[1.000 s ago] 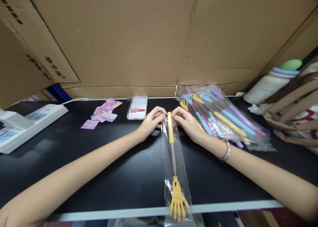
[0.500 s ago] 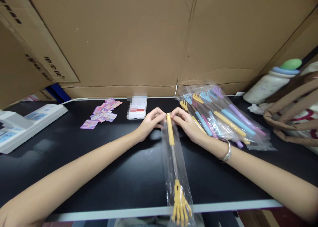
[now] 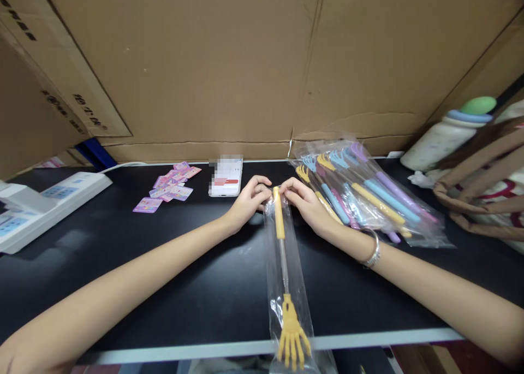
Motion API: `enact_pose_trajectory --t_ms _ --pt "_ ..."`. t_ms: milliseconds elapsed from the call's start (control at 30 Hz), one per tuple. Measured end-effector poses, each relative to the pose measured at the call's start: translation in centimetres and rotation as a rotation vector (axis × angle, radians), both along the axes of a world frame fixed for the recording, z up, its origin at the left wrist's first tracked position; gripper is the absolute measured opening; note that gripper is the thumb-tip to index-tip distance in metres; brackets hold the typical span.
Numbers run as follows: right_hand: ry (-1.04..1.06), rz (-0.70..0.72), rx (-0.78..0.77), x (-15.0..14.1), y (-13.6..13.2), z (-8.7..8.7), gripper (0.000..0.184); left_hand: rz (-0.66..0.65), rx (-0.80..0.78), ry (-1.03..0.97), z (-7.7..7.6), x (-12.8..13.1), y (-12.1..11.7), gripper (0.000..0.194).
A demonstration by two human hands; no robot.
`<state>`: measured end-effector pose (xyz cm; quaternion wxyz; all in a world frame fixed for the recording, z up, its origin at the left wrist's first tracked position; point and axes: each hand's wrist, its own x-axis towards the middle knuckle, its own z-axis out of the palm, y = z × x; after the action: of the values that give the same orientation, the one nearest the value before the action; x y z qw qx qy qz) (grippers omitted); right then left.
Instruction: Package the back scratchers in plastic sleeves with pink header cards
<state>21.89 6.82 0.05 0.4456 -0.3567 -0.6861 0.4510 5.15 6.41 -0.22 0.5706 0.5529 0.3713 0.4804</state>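
A yellow back scratcher (image 3: pixel 279 221) with a metal rod and a hand-shaped head lies lengthwise in front of me inside a clear plastic sleeve (image 3: pixel 297 278). Its clawed end reaches over the table's front edge; the handle end points away. My left hand (image 3: pixel 250 200) pinches the sleeve's far end on the left of the handle tip. On the other side, my right hand (image 3: pixel 305 200) pinches the same end of the sleeve between thumb and forefinger. A silver bracelet (image 3: pixel 373 249) is on my right wrist.
Several bagged back scratchers (image 3: pixel 360 191) lie right of my hands. Small printed cards (image 3: pixel 167 187) and a phone (image 3: pixel 226 176) are at the back left. A power strip (image 3: pixel 61 207) sits far left; a bottle (image 3: pixel 444 139) and a bag (image 3: pixel 470 191) stand right. Cardboard (image 3: pixel 213 63) walls the back.
The back scratcher's clawed end has shifted slightly left and turned to show the claw more flatly. Both hands stay at the sleeve's far end with almost no movement.
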Motion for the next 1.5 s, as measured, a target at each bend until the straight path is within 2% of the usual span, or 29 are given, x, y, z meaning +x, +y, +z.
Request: enact_pose_trajectory --t_ms 200,367,533,667,900,1133,1500 --pt "0.196 0.052 -0.158 -0.12 0.14 -0.13 0.015 0.003 0.013 0.009 -0.08 0.11 -0.01 0.023" --pt "0.155 0.045 -0.206 -0.33 0.13 0.03 0.024 -0.043 0.051 0.039 -0.14 0.22 -0.05 0.019" --pt "0.119 0.015 -0.226 -0.42 0.13 0.15 0.014 -0.067 0.071 0.053 -0.36 0.12 0.00 0.015" --pt "0.095 -0.014 -0.205 -0.41 0.04 0.19 0.013 -0.060 0.049 0.030 -0.30 0.08 0.00 0.014" --pt "0.125 0.024 -0.193 -0.38 -0.05 0.09 0.015 -0.026 0.009 -0.008 0.10 0.21 -0.29 0.011" --pt "0.127 0.043 -0.163 -0.49 -0.15 0.07 0.015 -0.019 0.031 -0.049 -0.20 0.17 -0.14 0.009" --pt "0.065 0.002 -0.102 -0.59 -0.20 0.04 0.010 0.002 0.027 0.012 -0.28 0.18 0.01 0.007"
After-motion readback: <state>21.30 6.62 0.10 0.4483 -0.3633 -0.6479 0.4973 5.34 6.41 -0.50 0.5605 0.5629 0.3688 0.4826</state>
